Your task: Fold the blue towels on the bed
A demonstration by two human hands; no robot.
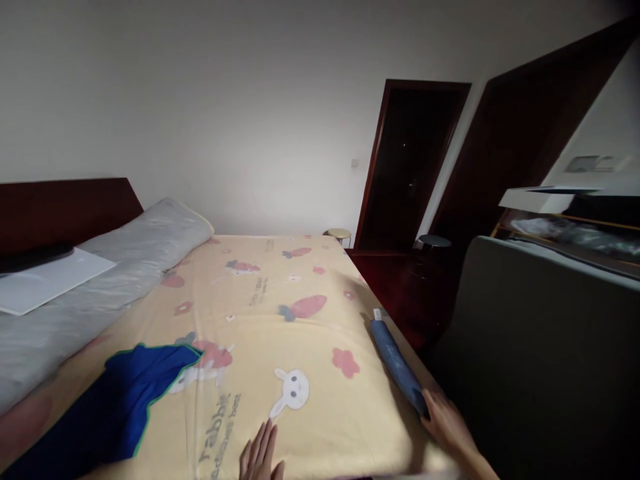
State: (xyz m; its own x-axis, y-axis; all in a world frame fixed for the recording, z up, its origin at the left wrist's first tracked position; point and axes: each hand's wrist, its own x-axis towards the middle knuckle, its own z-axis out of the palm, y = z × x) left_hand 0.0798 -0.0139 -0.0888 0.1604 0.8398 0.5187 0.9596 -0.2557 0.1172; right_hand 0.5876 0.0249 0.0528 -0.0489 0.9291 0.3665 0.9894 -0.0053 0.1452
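A slim blue roll with a white tip, which looks like a folded umbrella (397, 363), lies along the right edge of the bed. Closed around its near end is my right hand (447, 423). My left hand (260, 453) rests flat on the yellow rabbit-print bed sheet (260, 373), fingers stretched out and holding nothing. Left of it, a dark blue cloth with green edging (120, 400) lies crumpled on the sheet.
A grey rolled bedding piece (150, 233) with a white board (55, 280) on it lies by the dark headboard (65, 213). Two stools, one pale (339, 233) and one dark (434, 241), stand beyond the bed. A dark panel (540, 353) rises at the right.
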